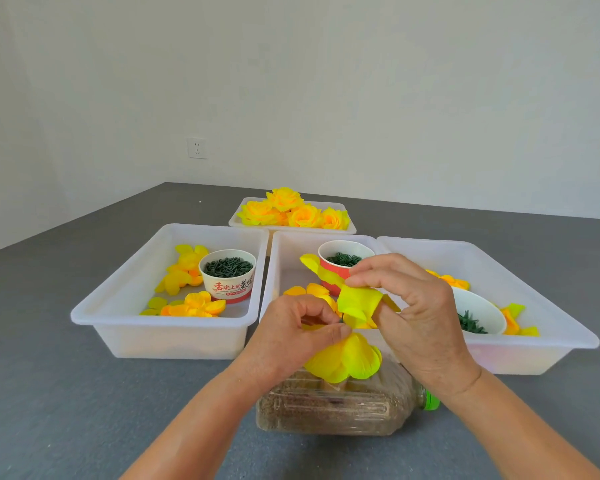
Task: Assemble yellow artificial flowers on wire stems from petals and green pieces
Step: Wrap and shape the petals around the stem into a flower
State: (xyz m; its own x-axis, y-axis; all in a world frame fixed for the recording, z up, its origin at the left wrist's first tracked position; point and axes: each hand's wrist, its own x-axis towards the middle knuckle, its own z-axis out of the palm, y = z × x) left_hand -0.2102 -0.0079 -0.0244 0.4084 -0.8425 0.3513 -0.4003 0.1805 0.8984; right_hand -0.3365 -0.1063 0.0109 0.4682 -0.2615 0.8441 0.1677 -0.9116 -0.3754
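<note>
Head: hands (413, 306) above tray edge (267, 271).

Paper cup (227, 277) bears red characters "舌尖上的美味".

Trays (174, 336): white plastic, smooth, translucent
Petals (359, 301): yellow cloth, matt
Cup (227, 284): paper, printed
Bottle (326, 407): clear ribbed plastic
Floor (66, 403): grey, matt

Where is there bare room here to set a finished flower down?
Bare grey surface lies left of the bottle, in front of the left tray. The far tray is heaped with flowers; both hands crowd the middle tray.
</note>
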